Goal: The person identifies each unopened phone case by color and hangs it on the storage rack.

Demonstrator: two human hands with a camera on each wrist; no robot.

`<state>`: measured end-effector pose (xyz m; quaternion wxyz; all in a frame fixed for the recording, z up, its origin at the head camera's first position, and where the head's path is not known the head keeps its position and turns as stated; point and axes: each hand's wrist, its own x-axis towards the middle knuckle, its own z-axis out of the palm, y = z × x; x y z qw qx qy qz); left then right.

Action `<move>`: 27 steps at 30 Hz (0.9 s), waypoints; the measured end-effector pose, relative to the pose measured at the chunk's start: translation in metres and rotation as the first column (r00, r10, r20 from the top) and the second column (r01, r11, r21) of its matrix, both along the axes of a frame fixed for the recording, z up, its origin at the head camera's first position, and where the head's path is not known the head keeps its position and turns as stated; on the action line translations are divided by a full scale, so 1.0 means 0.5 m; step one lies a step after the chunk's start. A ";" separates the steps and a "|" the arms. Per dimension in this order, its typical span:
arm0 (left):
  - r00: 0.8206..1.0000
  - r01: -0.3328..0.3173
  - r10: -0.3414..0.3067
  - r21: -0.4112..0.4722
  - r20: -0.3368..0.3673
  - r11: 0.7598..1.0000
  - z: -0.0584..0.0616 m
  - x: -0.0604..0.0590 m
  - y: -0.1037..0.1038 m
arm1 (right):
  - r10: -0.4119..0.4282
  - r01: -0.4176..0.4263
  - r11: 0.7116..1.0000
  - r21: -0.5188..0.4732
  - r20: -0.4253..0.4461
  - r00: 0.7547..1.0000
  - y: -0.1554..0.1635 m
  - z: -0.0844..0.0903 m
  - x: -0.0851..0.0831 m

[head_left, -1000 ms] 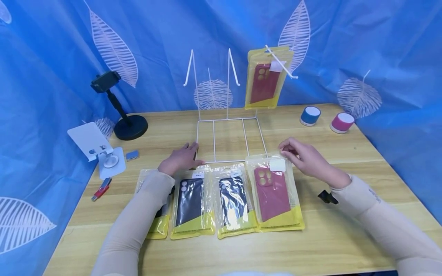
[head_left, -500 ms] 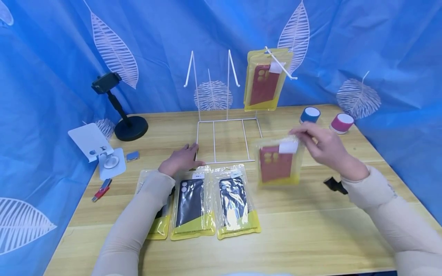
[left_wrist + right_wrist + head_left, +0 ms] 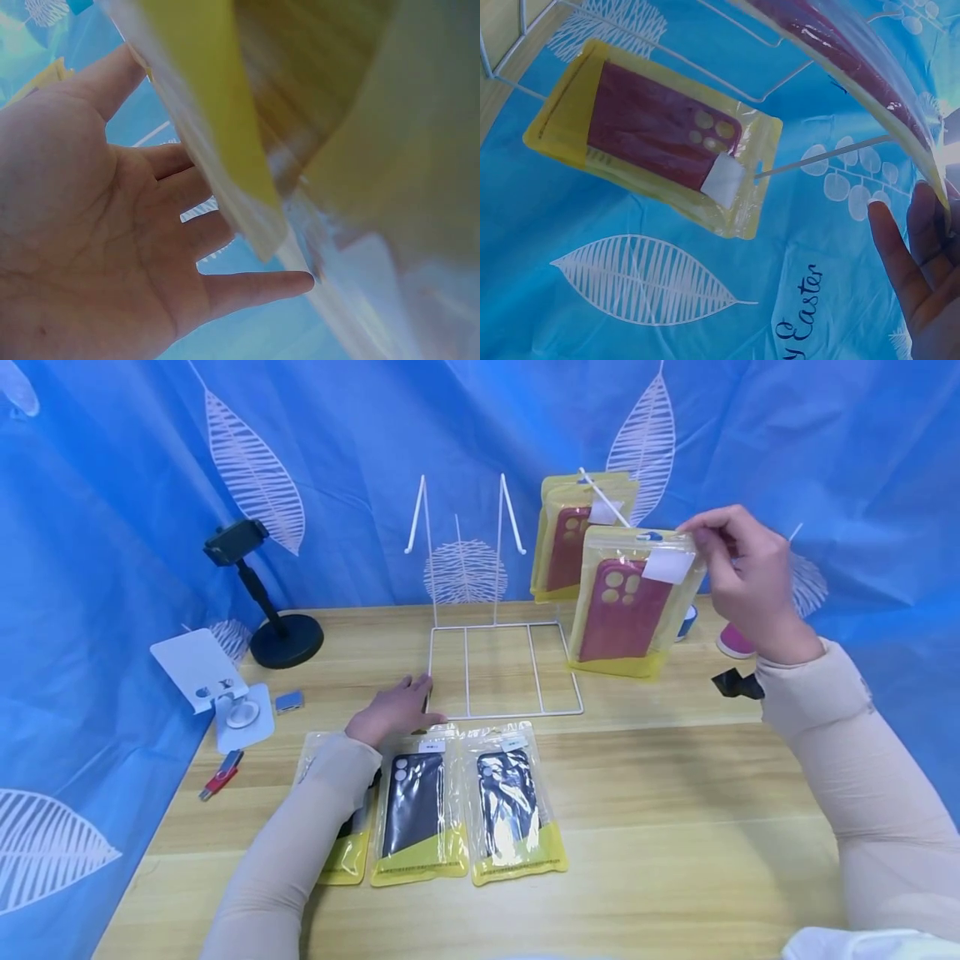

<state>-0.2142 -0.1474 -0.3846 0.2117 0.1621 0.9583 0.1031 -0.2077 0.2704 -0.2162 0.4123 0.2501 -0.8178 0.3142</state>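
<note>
My right hand [image 3: 753,581] pinches the top right corner of a bagged red phone case [image 3: 624,610]. This bag hangs at the front end of the right hook [image 3: 606,497], its hang hole near the tip. Whether the hook passes through the hole I cannot tell. Farther back on that hook hangs another bagged red phone case [image 3: 660,131], with more yellow packaging behind it. My left hand [image 3: 393,708] rests with extended fingers at the left front of the white wire rack [image 3: 504,716]. In the left wrist view, clear and yellow packaging [image 3: 217,97] hides some fingertips.
Bagged dark phone cases lie in front: one in the middle [image 3: 412,810], one at right [image 3: 513,806], one [image 3: 348,852] partly under my left sleeve. A black phone holder [image 3: 285,639], white stand [image 3: 198,668] and USB sticks [image 3: 222,774] stand left. A pink-sided speaker [image 3: 735,642] is right.
My right hand has lifted the bagged red phone case off the table, up and back to the right hook. The left hand has stayed by the rack.
</note>
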 end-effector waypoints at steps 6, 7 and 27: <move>1.000 0.001 -0.001 -0.014 -0.004 1.000 0.003 -0.001 0.002 | -0.006 0.002 0.998 0.056 0.072 0.997 0.010 -0.010 -0.037; 1.000 0.001 -0.001 -0.022 -0.006 1.000 0.004 -0.001 0.002 | -0.006 0.001 0.998 0.060 0.086 0.996 0.009 -0.010 -0.045; 1.000 -0.021 0.021 -0.044 -0.011 0.999 0.018 0.001 0.014 | -0.131 0.119 0.990 0.076 0.181 0.975 -0.024 -0.019 -0.201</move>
